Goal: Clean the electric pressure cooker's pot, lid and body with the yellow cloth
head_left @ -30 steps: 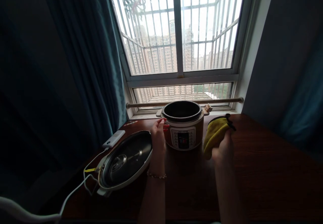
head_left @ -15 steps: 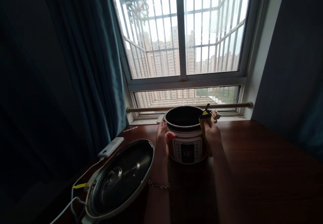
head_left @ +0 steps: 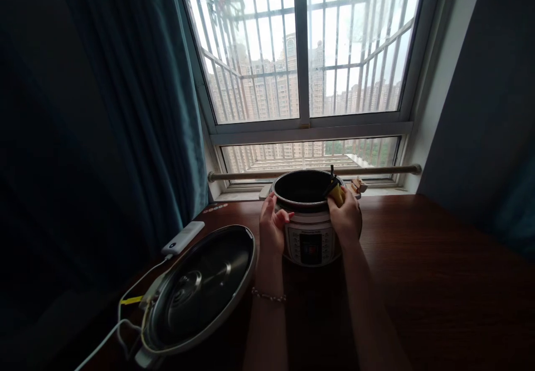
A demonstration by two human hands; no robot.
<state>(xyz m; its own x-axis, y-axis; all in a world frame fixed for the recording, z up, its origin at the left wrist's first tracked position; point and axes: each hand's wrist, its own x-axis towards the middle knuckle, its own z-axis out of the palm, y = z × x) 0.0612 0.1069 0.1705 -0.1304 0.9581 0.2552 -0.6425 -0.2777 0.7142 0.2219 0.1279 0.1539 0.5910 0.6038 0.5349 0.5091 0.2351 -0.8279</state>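
Note:
A white electric cooker (head_left: pixel 296 242) with a dark front panel stands before me, its lid off and its round dark inner pot (head_left: pixel 309 186) showing. My left hand (head_left: pixel 275 223) rests against the cooker's left side, fingers stretched toward the rim and thumb apart across the front. My right hand (head_left: pixel 346 215) pinches a yellow cloth with a dark edge (head_left: pixel 336 194) at the pot's right rim. Part of that cloth is hidden behind my fingers. Left of my left forearm, the lid (head_left: pixel 204 287) leans at a tilt, its dark, shiny inner side showing.
A white power bank (head_left: pixel 184 238) with a white cable (head_left: pixel 140 283) lies by the blue curtain (head_left: pixel 167 109). Behind the cooker runs a pale rail (head_left: pixel 384 171) below a barred window. Brown wooden tabletop (head_left: pixel 426 248) stretches to the right.
My right hand has shifted left and slightly up, bringing the yellow cloth from the cooker's outer right side onto the rim. My left hand stays at the left side. The camera has tilted slightly.

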